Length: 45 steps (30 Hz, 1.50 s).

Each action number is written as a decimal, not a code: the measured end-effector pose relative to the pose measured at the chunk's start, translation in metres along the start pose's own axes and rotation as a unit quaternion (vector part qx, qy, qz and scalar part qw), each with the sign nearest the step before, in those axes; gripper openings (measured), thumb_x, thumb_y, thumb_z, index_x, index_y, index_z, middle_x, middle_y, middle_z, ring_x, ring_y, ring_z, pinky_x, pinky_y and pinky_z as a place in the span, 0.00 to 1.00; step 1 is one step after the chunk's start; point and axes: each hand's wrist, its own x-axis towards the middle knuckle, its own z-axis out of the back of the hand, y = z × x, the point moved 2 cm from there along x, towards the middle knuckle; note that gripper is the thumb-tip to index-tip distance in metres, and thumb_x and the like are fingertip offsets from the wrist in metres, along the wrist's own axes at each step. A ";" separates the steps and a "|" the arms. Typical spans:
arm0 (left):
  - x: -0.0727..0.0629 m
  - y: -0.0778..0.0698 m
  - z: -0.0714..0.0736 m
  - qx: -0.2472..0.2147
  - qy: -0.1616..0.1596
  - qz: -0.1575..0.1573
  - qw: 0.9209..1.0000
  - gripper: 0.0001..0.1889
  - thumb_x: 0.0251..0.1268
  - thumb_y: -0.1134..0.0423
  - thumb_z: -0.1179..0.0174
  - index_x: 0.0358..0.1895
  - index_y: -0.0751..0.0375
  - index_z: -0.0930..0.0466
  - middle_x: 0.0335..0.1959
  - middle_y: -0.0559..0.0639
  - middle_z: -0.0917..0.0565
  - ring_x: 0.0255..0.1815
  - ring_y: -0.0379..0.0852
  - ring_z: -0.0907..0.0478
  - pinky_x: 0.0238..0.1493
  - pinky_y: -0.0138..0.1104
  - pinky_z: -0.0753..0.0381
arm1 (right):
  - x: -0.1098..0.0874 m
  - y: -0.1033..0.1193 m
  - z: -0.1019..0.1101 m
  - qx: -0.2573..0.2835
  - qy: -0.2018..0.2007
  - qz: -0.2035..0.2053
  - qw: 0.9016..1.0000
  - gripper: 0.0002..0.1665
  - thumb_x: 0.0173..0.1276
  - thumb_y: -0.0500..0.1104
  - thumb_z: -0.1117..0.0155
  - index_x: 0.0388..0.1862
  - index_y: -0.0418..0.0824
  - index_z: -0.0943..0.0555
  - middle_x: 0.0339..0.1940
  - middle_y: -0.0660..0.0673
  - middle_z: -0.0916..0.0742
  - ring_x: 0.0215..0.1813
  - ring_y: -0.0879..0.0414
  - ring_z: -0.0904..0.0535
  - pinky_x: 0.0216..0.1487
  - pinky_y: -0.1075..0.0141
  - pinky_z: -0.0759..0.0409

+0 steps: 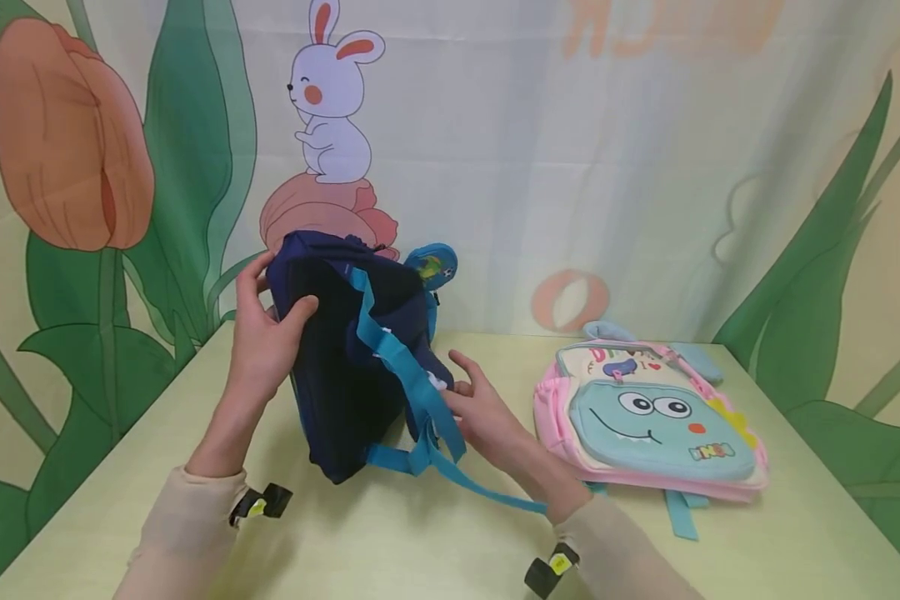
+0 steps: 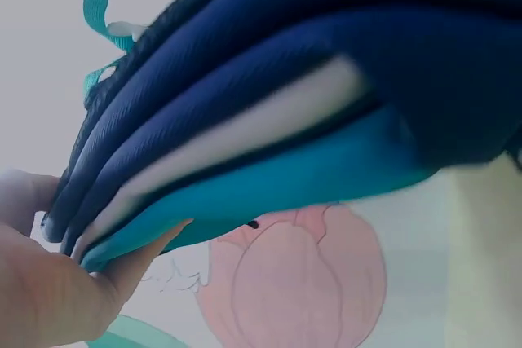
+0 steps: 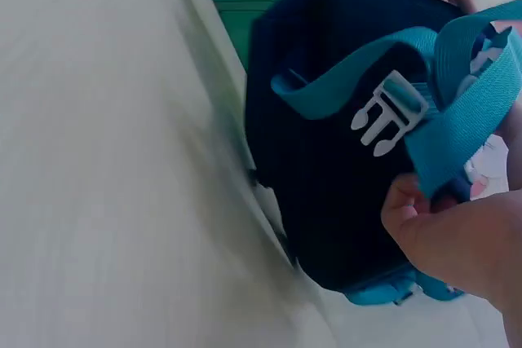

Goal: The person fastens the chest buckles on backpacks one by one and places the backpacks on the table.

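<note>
A navy-blue child's backpack (image 1: 322, 358) stands tilted over the left part of the table, its dark back panel toward me. My left hand (image 1: 266, 342) grips its left side, thumb on the back panel and fingers behind. The left wrist view shows the navy, grey and turquoise layers of the side (image 2: 245, 136) by that hand. My right hand (image 1: 487, 412) pinches a turquoise shoulder strap (image 1: 401, 354) at the right. In the right wrist view a white side-release buckle (image 3: 391, 112) hangs over the back panel, near the right fingers. A round blue piece with a picture (image 1: 432, 265) sticks out behind the backpack.
A pink and cream backpack (image 1: 648, 417) with a smiling cartoon face lies on the table at the right, its turquoise straps hanging toward me. The pale yellow table (image 1: 390, 550) ends at a curtain (image 1: 480, 167) printed with a rabbit and tulips.
</note>
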 end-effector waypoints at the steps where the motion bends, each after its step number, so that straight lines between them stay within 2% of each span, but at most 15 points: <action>1: 0.000 0.000 0.001 0.008 0.003 0.001 1.000 0.38 0.71 0.54 0.44 0.78 0.40 0.56 0.74 0.54 0.44 0.64 0.62 0.27 0.62 0.55 0.24 | 0.000 0.002 0.003 0.001 -0.010 0.008 1.000 0.43 0.73 0.39 0.44 0.80 0.56 0.51 0.52 0.40 0.22 0.56 0.49 0.23 0.63 0.52 0.23; 6: 0.001 -0.003 0.006 0.040 0.020 -0.003 0.999 0.41 0.69 0.53 0.42 0.79 0.42 0.57 0.78 0.53 0.46 0.61 0.63 0.26 0.61 0.56 0.24 | -0.003 0.017 0.014 0.009 -0.047 0.053 0.997 0.42 0.71 0.37 0.44 0.79 0.58 0.46 0.51 0.42 0.23 0.58 0.49 0.25 0.59 0.59 0.22; 11: 0.000 -0.002 0.007 0.076 0.060 0.004 0.995 0.42 0.69 0.49 0.41 0.79 0.45 0.56 0.75 0.59 0.42 0.57 0.62 0.24 0.58 0.55 0.21 | -0.006 0.028 0.023 -0.046 -0.078 0.091 0.992 0.32 0.72 0.40 0.39 0.72 0.55 0.33 0.52 0.42 0.24 0.55 0.48 0.26 0.51 0.64 0.21; 14: -0.001 -0.001 0.007 0.119 0.097 0.021 0.988 0.45 0.68 0.44 0.41 0.79 0.49 0.59 0.72 0.64 0.40 0.56 0.64 0.23 0.51 0.53 0.17 | -0.006 0.030 0.026 -0.082 -0.086 0.104 0.987 0.27 0.71 0.41 0.37 0.68 0.51 0.27 0.52 0.42 0.23 0.52 0.48 0.25 0.49 0.65 0.21; 16: -0.003 0.000 0.008 0.161 0.130 0.044 0.977 0.49 0.67 0.41 0.41 0.80 0.52 0.62 0.71 0.67 0.37 0.53 0.63 0.21 0.46 0.50 0.14 | -0.005 0.029 0.028 -0.104 -0.084 0.117 0.984 0.25 0.70 0.41 0.36 0.66 0.48 0.25 0.53 0.41 0.23 0.51 0.48 0.24 0.49 0.65 0.22; 19: -0.006 0.002 0.010 0.211 0.190 0.088 0.955 0.55 0.65 0.40 0.39 0.79 0.54 0.70 0.62 0.70 0.29 0.47 0.59 0.17 0.38 0.46 0.13 | -0.001 0.027 0.033 -0.147 -0.085 0.132 0.977 0.23 0.69 0.42 0.35 0.63 0.46 0.23 0.53 0.42 0.22 0.50 0.48 0.22 0.51 0.64 0.22; 24: -0.011 0.015 0.008 0.280 0.294 0.156 0.900 0.58 0.63 0.46 0.35 0.79 0.52 0.75 0.56 0.70 0.24 0.43 0.56 0.17 0.31 0.45 0.14 | 0.003 0.023 0.046 -0.204 -0.082 0.115 0.969 0.22 0.68 0.43 0.34 0.61 0.47 0.20 0.57 0.43 0.20 0.59 0.46 0.24 0.61 0.56 0.26; 27: -0.016 0.029 -0.003 0.331 0.365 0.182 0.851 0.53 0.63 0.49 0.34 0.80 0.53 0.63 0.63 0.69 0.27 0.43 0.56 0.17 0.30 0.45 0.15 | 0.004 0.020 0.050 -0.240 -0.082 0.107 0.961 0.22 0.67 0.42 0.33 0.61 0.48 0.20 0.56 0.43 0.20 0.57 0.46 0.24 0.60 0.56 0.27; 29: -0.020 0.036 -0.014 0.365 0.394 0.182 0.823 0.46 0.63 0.51 0.34 0.79 0.56 0.51 0.65 0.67 0.28 0.40 0.54 0.18 0.31 0.46 0.15 | 0.004 0.017 0.051 -0.276 -0.076 0.105 0.953 0.21 0.67 0.42 0.33 0.60 0.48 0.20 0.51 0.42 0.20 0.51 0.47 0.24 0.54 0.59 0.25; 32: -0.020 0.042 -0.030 0.421 0.406 0.130 0.800 0.34 0.65 0.51 0.36 0.72 0.59 0.35 0.63 0.63 0.24 0.42 0.54 0.18 0.37 0.47 0.16 | 0.005 0.013 0.053 -0.353 -0.054 0.102 0.929 0.20 0.68 0.41 0.34 0.58 0.47 0.19 0.48 0.43 0.20 0.46 0.50 0.26 0.46 0.64 0.26; 34: -0.020 0.043 -0.040 0.451 0.392 0.071 0.799 0.28 0.67 0.52 0.37 0.66 0.60 0.27 0.58 0.60 0.19 0.43 0.53 0.19 0.41 0.48 0.16 | 0.005 0.011 0.052 -0.398 -0.035 0.101 0.911 0.19 0.68 0.41 0.34 0.57 0.46 0.19 0.46 0.43 0.20 0.44 0.51 0.27 0.43 0.65 0.26; 36: -0.019 0.044 -0.050 0.468 0.367 0.009 0.804 0.22 0.67 0.52 0.38 0.60 0.59 0.21 0.50 0.56 0.16 0.42 0.51 0.19 0.42 0.46 0.17 | 0.005 0.010 0.052 -0.434 -0.024 0.103 0.894 0.18 0.67 0.41 0.34 0.56 0.45 0.19 0.45 0.44 0.20 0.44 0.52 0.28 0.43 0.65 0.27; 40: -0.022 0.047 -0.070 0.443 0.328 -0.093 0.829 0.17 0.67 0.51 0.38 0.53 0.56 0.17 0.41 0.51 0.17 0.39 0.46 0.22 0.40 0.40 0.18 | 0.003 0.013 0.050 -0.468 -0.018 0.100 0.878 0.18 0.66 0.41 0.32 0.55 0.44 0.18 0.39 0.43 0.23 0.41 0.51 0.29 0.39 0.64 0.29; 43: -0.027 0.051 -0.081 0.423 0.340 -0.121 0.831 0.20 0.66 0.47 0.36 0.54 0.54 0.18 0.46 0.49 0.18 0.45 0.46 0.22 0.47 0.41 0.18 | 0.000 0.016 0.050 -0.489 -0.015 0.087 0.868 0.19 0.65 0.43 0.31 0.56 0.46 0.17 0.36 0.43 0.24 0.38 0.52 0.30 0.35 0.65 0.31; 45: -0.030 0.054 -0.085 0.419 0.371 -0.114 0.821 0.23 0.63 0.46 0.34 0.57 0.53 0.18 0.49 0.49 0.18 0.48 0.46 0.22 0.51 0.43 0.18 | -0.001 0.017 0.051 -0.504 -0.016 0.076 0.860 0.19 0.65 0.45 0.31 0.56 0.48 0.17 0.36 0.43 0.25 0.37 0.52 0.30 0.33 0.65 0.32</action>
